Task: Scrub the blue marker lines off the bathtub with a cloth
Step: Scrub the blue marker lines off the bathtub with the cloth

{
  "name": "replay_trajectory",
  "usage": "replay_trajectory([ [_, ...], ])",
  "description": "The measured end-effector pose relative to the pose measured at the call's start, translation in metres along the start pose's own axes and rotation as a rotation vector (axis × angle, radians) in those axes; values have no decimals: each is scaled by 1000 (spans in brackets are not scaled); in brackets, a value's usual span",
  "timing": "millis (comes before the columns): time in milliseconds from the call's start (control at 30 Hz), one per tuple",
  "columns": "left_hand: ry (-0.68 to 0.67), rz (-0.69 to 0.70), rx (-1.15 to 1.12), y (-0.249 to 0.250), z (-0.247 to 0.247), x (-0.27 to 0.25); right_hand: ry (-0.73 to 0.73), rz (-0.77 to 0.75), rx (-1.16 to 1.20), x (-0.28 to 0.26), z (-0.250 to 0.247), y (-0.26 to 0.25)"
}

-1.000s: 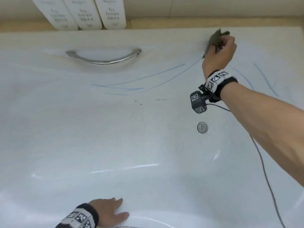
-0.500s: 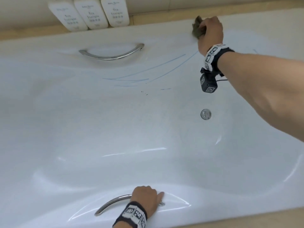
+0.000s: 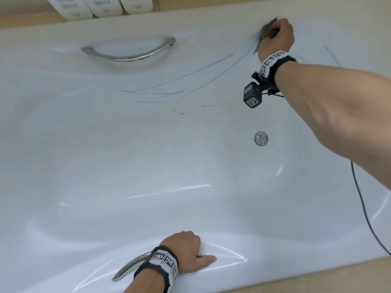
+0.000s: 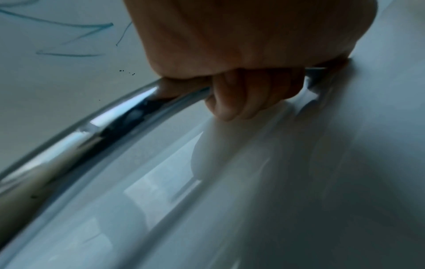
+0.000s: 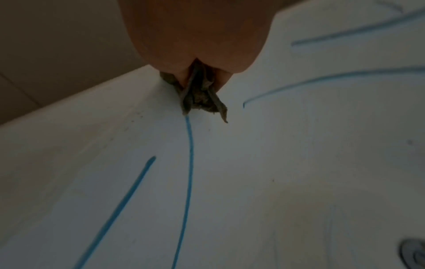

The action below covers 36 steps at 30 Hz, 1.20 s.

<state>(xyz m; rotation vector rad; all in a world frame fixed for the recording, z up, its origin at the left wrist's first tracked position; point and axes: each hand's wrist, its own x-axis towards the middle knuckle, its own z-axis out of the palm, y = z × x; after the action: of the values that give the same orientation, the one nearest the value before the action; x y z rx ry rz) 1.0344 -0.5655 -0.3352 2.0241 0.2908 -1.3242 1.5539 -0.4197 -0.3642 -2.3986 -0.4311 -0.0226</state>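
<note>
Since a moment ago our left hand [image 3: 183, 251] has closed round the near-rim handle [image 4: 119, 111] | right hand [image 3: 276, 37] bunches the cloth [image 5: 198, 94] against the bathtub [image 3: 148, 157] far rim, atop the blue marker lines [image 5: 189, 163] | cloth's soft, light; grip it wadded.

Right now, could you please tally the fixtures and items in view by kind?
Grab handles: 2, far and near
Drain: 1
Cloth: 1
White dispenser bottles: 3
Hands: 2, left and right
Total: 9
</note>
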Motion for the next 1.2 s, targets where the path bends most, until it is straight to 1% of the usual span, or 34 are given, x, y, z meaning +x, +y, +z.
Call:
replay_trajectory([
  [67, 2, 1, -5, -1, 2, 1, -37, 69, 119, -18, 18, -2],
  [133, 7, -2, -5, -2, 2, 2, -86, 74, 144, -41, 47, 2],
  [200, 2, -8, -10, -1, 3, 3, -202, 83, 185, -69, 73, 3],
  [267, -2, -13, -19, 0, 2, 4, -266, 134, 213, -86, 98, 5],
  [300, -2, -11, -24, 0, 2, 4, -265, 178, 236, -88, 107, 8],
  [367, -6, -8, -29, -2, 2, 4, -212, 188, 286, -80, 115, 15],
  [400, -8, -5, -27, -2, 2, 4, -171, 166, 296, -75, 108, 14],
  [433, -7, 0, -26, -2, 3, 4, -111, 153, 316, -66, 100, 12],
  [467, -6, 2, -29, -2, 4, 4, -52, 164, 362, -64, 82, 0],
  [533, -8, 9, -37, -2, 3, 4, 61, 218, 473, -55, 55, -19],
  [567, -7, 14, -38, -3, 3, 4, 90, 225, 501, -52, 49, -25],
  [667, -3, 24, -44, -3, 5, 5, 110, 265, 466, -61, 59, -26],
  [767, -6, 30, -46, -3, 3, 5, 127, 341, 450, -79, 86, -24],
  [833, -14, 30, -43, -3, 3, 5, 58, 387, 468, -91, 106, -18],
  [867, -12, 29, -50, -4, 4, 4, 14, 432, 488, -105, 99, -33],
  [933, 1, 36, -57, -4, 3, 4, -92, 541, 555, -117, 106, -46],
  [1033, 8, 51, -76, -4, 3, 3, -282, 700, 590, -132, 121, -68],
  [1067, 9, 54, -78, -5, 3, 2, -358, 712, 596, -138, 129, -73],
  [1100, 17, 52, -79, -5, 2, 1, -428, 664, 576, -144, 136, -80],
  [1133, 22, 47, -87, -5, 2, 0, -469, 578, 550, -150, 141, -90],
  [1167, 27, 47, -96, -5, 1, -1, -489, 500, 501, -155, 138, -100],
  [1200, 33, 45, -104, -4, 0, -3, -486, 438, 451, -162, 123, -117],
])
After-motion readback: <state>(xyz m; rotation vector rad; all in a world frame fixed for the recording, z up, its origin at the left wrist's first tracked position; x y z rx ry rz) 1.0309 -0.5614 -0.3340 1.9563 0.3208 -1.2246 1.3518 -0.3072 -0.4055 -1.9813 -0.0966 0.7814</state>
